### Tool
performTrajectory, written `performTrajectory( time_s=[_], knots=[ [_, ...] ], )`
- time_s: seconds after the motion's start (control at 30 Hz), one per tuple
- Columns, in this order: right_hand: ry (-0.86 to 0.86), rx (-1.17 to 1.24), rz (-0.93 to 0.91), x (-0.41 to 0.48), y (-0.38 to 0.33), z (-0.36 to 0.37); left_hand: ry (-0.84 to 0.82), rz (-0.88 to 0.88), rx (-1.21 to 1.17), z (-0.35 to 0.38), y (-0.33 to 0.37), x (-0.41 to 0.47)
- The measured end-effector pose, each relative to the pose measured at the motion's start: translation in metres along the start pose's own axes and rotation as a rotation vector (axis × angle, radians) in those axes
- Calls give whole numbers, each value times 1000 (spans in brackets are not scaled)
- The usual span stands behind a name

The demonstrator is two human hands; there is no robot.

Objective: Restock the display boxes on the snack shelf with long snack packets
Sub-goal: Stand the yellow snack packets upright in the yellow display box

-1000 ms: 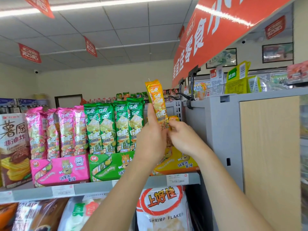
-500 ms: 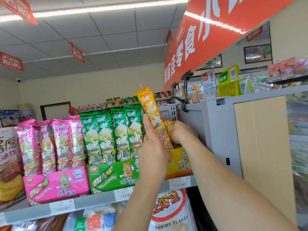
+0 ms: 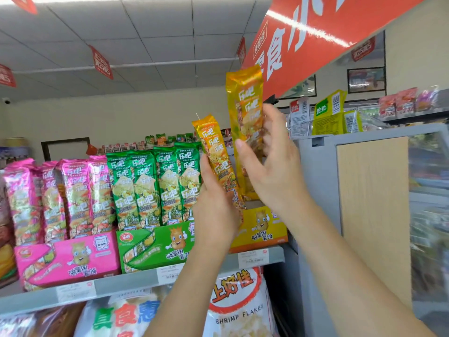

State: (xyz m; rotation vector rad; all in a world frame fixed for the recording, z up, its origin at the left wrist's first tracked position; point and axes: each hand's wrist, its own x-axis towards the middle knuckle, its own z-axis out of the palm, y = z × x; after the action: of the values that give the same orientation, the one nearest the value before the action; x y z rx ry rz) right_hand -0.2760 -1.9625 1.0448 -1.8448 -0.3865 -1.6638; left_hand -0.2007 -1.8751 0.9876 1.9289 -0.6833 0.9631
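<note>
Right hand (image 3: 274, 171) has its fingers curled round a yellow packet (image 3: 245, 110), upright, its long axis running top to bottom. The yellow box (image 3: 262, 227) sits straight below those fingers, so I judge this hand is nearer the free slot. Left hand (image 3: 213, 205) grips a second packet (image 3: 212, 152), leaning left, its foot hidden behind the fingers, just above the box.

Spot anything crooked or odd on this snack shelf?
The leaning yellow packet, gripped by the left hand, tilts left toward the upright green packets. The right hand holds a raised yellow packet above the yellow box.
</note>
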Motion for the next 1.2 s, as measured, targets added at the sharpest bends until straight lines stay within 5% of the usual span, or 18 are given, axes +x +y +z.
performTrajectory(
  time_s=[0.2, 0.47, 0.6, 0.87, 1.2],
  knots=[
    [187, 178, 33, -45, -17, -57, -73, 43, -143, 0, 22, 27],
    [176, 261, 223, -104, -8, -79, -421, -91, -37, 45, 32, 69],
    [131, 221, 271, -118, -5, -84, -507, 31, 167, 59, 34, 62],
    [82, 255, 358, -135, 1, -87, -444, 110, 494, 63, 27, 55],
    [25, 315, 498, -141, 4, -85, -383, 196, 382, 32, 41, 48]
  ],
)
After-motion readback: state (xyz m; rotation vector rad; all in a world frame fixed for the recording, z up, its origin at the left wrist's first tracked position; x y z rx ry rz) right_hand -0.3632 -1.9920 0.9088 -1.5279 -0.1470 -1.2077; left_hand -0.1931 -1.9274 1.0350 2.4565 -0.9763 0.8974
